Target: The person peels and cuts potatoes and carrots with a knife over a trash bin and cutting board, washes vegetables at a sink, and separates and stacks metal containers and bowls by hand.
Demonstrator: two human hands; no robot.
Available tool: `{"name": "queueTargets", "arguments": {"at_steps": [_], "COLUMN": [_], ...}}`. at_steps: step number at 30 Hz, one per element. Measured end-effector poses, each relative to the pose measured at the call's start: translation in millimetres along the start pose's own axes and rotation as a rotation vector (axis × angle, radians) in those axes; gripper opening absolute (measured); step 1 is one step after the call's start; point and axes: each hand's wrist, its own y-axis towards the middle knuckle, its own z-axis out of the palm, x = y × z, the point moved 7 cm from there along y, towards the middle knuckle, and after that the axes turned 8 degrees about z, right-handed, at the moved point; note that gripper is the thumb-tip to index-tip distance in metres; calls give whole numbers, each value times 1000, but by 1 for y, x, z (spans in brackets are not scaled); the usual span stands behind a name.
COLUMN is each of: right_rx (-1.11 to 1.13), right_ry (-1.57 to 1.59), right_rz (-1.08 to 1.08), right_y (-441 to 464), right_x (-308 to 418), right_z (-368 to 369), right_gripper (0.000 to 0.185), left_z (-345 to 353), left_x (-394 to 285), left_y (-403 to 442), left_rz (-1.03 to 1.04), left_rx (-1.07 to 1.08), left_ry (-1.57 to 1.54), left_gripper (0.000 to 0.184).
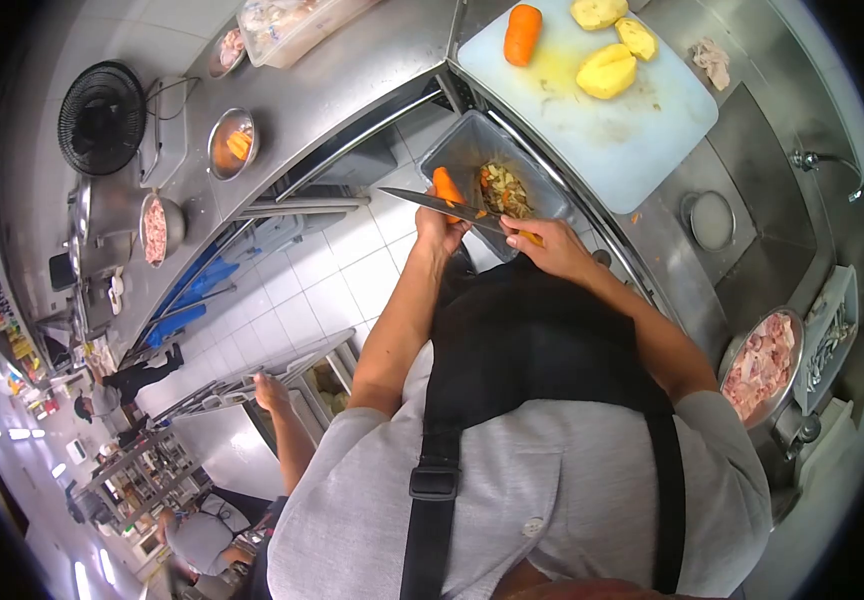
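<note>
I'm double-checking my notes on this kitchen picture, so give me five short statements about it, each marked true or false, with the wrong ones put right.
1. The right hand holds a knife. True.
2. The left hand holds nothing. False: it grips a carrot.
3. A grey bin is in front of the person. True.
4. The bin is empty. False: vegetable scraps lie in it.
5. A second carrot lies on the white cutting board. True.

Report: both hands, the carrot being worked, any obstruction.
Left hand holding carrot. Right hand on knife, blade across carrot. Grey bin with scraps below; no obstruction seen.
</note>
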Motion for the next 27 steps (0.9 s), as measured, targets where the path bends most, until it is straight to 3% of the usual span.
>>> {"name": "queueTargets", "arguments": {"at_steps": [11, 14, 19, 22, 27], "right_rx": [-25, -41, -117, -63, 42], "right_ry": [-43, -23, 32, 50, 71], "right_rz": [-45, -43, 9, 22, 46], "right_y": [-7, -2, 26, 26, 3], "right_x": [9, 14, -2, -6, -3], "right_z": [-3, 2, 5, 3, 8], "right_gripper": [37, 36, 36, 37, 39], "left_z": [4, 13, 24, 20, 7], "left_x": [-6, -8, 22, 19, -2], "left_y": [-12, -31, -48, -42, -31], "left_rz": [40, 66, -83, -84, 14], "left_rx": [-67, -66, 111, 164, 79], "left_ry": [-78, 50, 25, 0, -44], "left_gripper": [32, 32, 42, 43, 39]}}
